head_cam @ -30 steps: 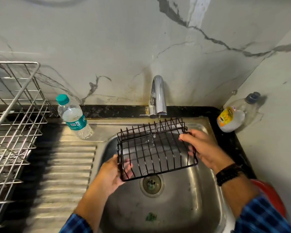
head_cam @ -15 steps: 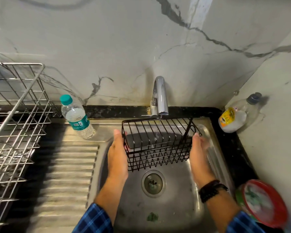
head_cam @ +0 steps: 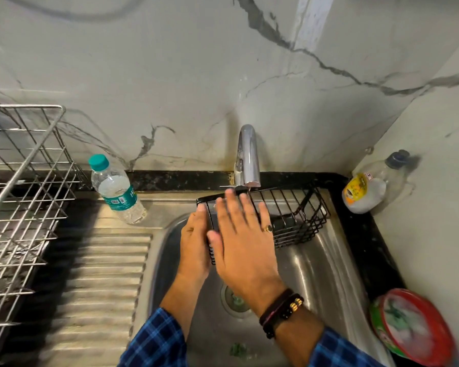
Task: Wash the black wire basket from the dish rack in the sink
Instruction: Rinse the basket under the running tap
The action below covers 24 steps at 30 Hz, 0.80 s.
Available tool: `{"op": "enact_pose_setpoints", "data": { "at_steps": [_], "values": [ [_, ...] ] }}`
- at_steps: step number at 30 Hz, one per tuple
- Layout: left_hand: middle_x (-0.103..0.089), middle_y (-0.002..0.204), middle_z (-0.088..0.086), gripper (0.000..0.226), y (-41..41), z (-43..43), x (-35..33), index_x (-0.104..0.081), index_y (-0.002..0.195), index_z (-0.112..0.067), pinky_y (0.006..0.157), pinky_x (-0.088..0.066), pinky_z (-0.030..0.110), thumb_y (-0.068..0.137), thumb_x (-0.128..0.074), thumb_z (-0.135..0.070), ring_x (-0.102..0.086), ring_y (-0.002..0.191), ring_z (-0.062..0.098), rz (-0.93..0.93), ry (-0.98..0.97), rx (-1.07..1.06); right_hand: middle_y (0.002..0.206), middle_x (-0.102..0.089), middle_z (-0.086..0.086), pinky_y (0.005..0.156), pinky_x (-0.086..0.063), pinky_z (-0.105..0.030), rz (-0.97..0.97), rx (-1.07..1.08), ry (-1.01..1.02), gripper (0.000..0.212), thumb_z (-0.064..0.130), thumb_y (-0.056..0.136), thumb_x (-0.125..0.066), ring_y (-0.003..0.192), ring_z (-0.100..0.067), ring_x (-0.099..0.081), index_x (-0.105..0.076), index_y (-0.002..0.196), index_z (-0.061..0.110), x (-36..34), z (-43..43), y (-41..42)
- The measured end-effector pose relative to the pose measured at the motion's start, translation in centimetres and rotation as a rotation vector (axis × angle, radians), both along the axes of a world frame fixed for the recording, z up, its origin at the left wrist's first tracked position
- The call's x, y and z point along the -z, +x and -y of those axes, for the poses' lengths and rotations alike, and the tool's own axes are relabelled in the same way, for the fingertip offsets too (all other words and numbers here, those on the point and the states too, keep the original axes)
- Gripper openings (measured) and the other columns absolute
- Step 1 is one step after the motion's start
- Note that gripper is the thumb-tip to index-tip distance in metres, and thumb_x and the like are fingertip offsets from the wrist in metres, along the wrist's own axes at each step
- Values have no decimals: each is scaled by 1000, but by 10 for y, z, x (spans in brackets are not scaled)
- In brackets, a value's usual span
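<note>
Right now both hands are flat and neither is curled round anything. The left hand (head_cam: 195, 242) stands on edge with straight fingers pressed against the left end of the black wire basket (head_cam: 300, 215), one fingertip up at the rim corner; whether its thumb hooks through the wires is hidden. The right hand (head_cam: 245, 242), fingers spread and a ring on one of them, lies across the near left part of the basket. It is blurred, so I cannot tell whether the palm touches the wires or passes just above them.

The basket sits at the far side of the sink (head_cam: 316, 274), its far rim directly under the spout of the tap (head_cam: 247, 154). Only a thin trickle seems to fall there. The drain (head_cam: 235, 300) is nearer, partly behind the right wrist.

The step in hand looks like rubbing the wires under the water. To do it well, the left hand should brace the basket firmly so it does not slide right, while the right hand runs along the wires rather than across them, working into the corners. Turning the basket so each side meets the stream would help, and a stronger flow might too.

Further out, a water bottle (head_cam: 115, 192) leans on the ribbed drainboard (head_cam: 98, 274) to the left, with the dish rack (head_cam: 24, 165) beyond it. On the dark tabletop (head_cam: 361, 234) at the right stand a soap bottle (head_cam: 363, 193) far and a red-rimmed tub (head_cam: 414, 329) near.
</note>
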<state>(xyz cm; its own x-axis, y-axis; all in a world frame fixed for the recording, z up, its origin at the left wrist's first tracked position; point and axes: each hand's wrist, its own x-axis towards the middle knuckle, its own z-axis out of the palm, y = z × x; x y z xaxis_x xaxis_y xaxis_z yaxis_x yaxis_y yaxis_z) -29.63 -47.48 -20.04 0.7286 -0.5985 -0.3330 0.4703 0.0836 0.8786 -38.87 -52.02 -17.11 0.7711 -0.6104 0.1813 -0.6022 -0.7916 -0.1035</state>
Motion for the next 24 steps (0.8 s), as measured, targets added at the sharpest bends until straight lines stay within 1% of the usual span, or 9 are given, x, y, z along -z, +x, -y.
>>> {"op": "enact_pose_setpoints", "data": {
  "at_steps": [5, 8, 11, 15, 17, 18, 20, 22, 24],
  "values": [
    [-66, 128, 24, 72, 10, 1, -1, -58, 132, 6, 107, -49, 45, 88, -65, -51, -60, 126, 34, -20, -106, 133, 166, -14, -8, 124, -7, -48, -114, -179, -18, 67, 54, 104, -19, 154, -26, -14, -19, 159, 16, -1, 25, -17],
    [-63, 129, 27, 78, 18, -6, 7, -53, 131, 10, 108, -45, 54, 89, -67, -54, -59, 121, 37, 5, -153, 131, 166, -11, -4, 125, -6, -50, -129, 55, 77, 80, 68, 95, 5, 154, -22, -6, -8, 159, 23, -8, 64, -38],
    [-54, 118, 17, 77, 24, -14, 27, -53, 118, 10, 114, -26, 71, 89, -66, -61, -48, 109, 33, 24, -138, 164, 164, -25, -9, 124, -12, -56, -122, 310, 170, 87, 70, 93, 3, 154, -26, -13, -24, 157, 18, -14, 80, -49],
    [-70, 110, 15, 73, 5, -7, 13, -67, 114, -1, 95, -51, 38, 76, -77, -61, -65, 106, 27, 54, -107, 208, 166, -5, -17, 124, 0, -55, -150, 63, 183, 79, 63, 99, -7, 154, -33, 2, -6, 160, 13, -14, 21, -10],
    [-75, 111, 5, 41, 0, -6, 16, -79, 107, -17, 87, -55, 29, 80, -69, -47, -70, 106, 18, 4, -128, 239, 166, -7, -18, 124, -4, -55, -134, -102, 99, 74, 55, 103, -14, 155, -32, -1, -8, 159, 7, -10, -3, 6],
    [-76, 114, 3, 33, 0, -7, 20, -81, 103, -25, 86, -56, 26, 83, -63, -44, -70, 110, 15, -20, -140, 249, 166, -11, -17, 125, -7, -53, -129, -141, 66, 72, 53, 104, -16, 155, -31, -6, -12, 159, 7, -11, -4, 10],
    [-73, 122, 10, 43, 4, -12, 28, -80, 108, -24, 89, -57, 28, 81, -70, -55, -68, 117, 20, -60, -167, 254, 166, -13, -11, 125, -4, -48, -116, -170, 25, 67, 51, 104, -17, 155, -26, -9, -13, 160, 13, -12, 6, 6],
    [-75, 112, 14, 63, 7, -14, 29, -80, 106, -18, 81, -60, 31, 65, -81, -66, -73, 105, 22, -46, -165, 211, 167, -10, -6, 124, 1, -50, -119, -116, 60, 66, 56, 102, -11, 155, -23, -5, -8, 160, 25, -11, 23, -11],
    [-77, 99, 11, 65, 12, -17, 28, -81, 101, -18, 76, -60, 33, 62, -82, -69, -74, 96, 23, -31, -165, 188, 164, -22, -3, 124, -3, -55, -105, 54, 87, 67, 59, 99, -6, 154, -23, -12, -16, 157, 27, -5, 47, -38]
  ]
}}
